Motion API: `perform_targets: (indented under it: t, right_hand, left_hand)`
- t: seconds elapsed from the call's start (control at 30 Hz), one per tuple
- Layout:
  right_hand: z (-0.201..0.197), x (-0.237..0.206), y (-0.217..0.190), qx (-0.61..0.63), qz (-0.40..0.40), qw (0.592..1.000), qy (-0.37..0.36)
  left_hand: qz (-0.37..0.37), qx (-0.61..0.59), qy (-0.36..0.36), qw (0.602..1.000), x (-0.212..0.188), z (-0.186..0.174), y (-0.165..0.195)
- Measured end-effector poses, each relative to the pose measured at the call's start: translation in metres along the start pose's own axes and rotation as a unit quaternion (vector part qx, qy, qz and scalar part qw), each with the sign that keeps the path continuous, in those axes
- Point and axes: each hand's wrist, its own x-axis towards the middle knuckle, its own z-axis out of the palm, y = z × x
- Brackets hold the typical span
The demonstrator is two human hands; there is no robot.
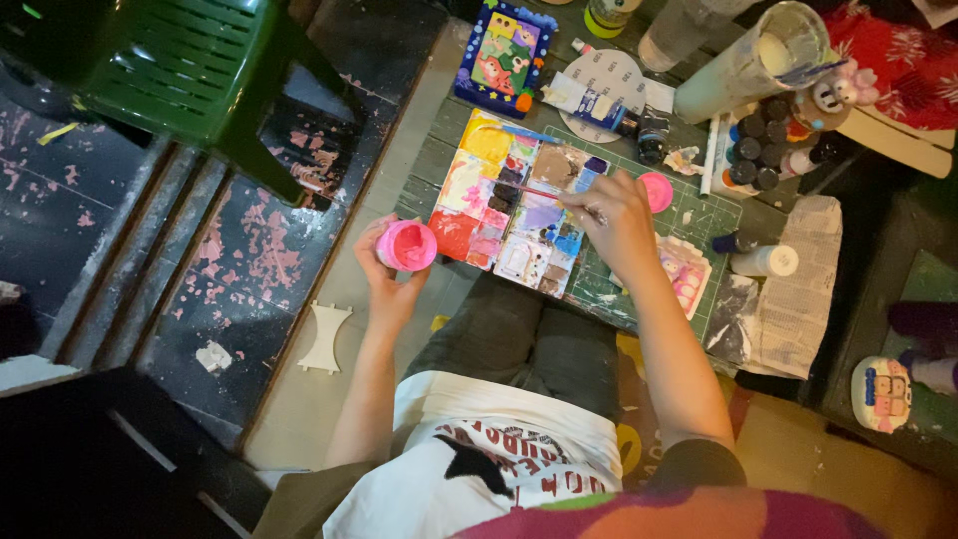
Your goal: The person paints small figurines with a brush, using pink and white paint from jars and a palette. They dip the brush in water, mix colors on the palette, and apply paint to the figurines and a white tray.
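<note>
Holding one pink paint pot left, one brush right, one palette

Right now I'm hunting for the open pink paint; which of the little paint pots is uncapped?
The pink pot held in the left hand, beside the palette. The dark-capped pots clustered at the table's far right are all closed.

Single head view, steeply downward, near lap.
</note>
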Motion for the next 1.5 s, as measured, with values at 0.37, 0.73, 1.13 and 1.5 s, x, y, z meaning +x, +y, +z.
perform_targets:
  t: [0.37, 0.73, 1.13, 1.5]
  right_hand:
    - [-0.021, -0.101, 0.042, 0.403, 0.241, 0.858, 0.206]
    - [-0.045, -0.083, 0.084, -0.091, 0.269, 0.959, -0.009]
    - [-0.052, -0.080, 0.041, 0.095, 0.177, 0.980, 0.012]
    - [-0.131, -0.130, -0.069, 0.387, 0.060, 0.908, -0.151]
  left_hand:
    - [0.011, 0.020, 0.008, 1.000, -0.007, 0.013, 0.000]
    - [-0.065, -0.020, -0.075, 0.995, -0.021, 0.082, 0.049]
    - [0.004, 0.101, -0.110, 0.989, -0.048, 0.115, 0.090]
    - [0.112, 0.169, -0.228, 0.953, -0.075, 0.132, 0.137]
